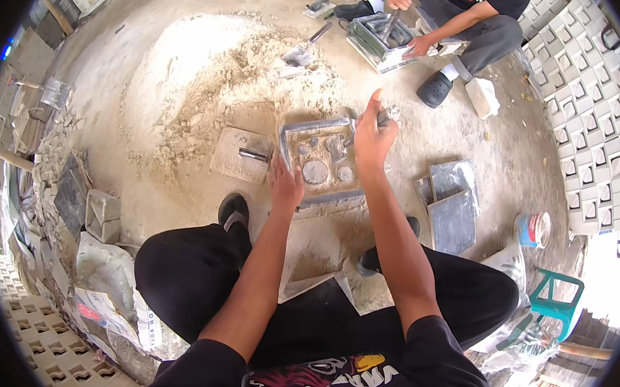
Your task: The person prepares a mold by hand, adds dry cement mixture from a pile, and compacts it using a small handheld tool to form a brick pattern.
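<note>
The person squats on the dusty ground over a square metal mould (321, 164), which sits just in front of their feet beside a big heap of sandy mix (224, 80). The left hand (285, 184) lies flat, fingers spread, pressing on the mould's near left edge. The right hand (373, 137) is closed in a fist round a short metal tamper (386, 115), thumb sticking up, held over the mould's far right corner. A flat plate with a handle (242, 155) lies just left of the mould, and dark metal plates (449, 203) are stacked to its right. Farther off, another person (465, 24) works at a similar mould (380, 40).
</note>
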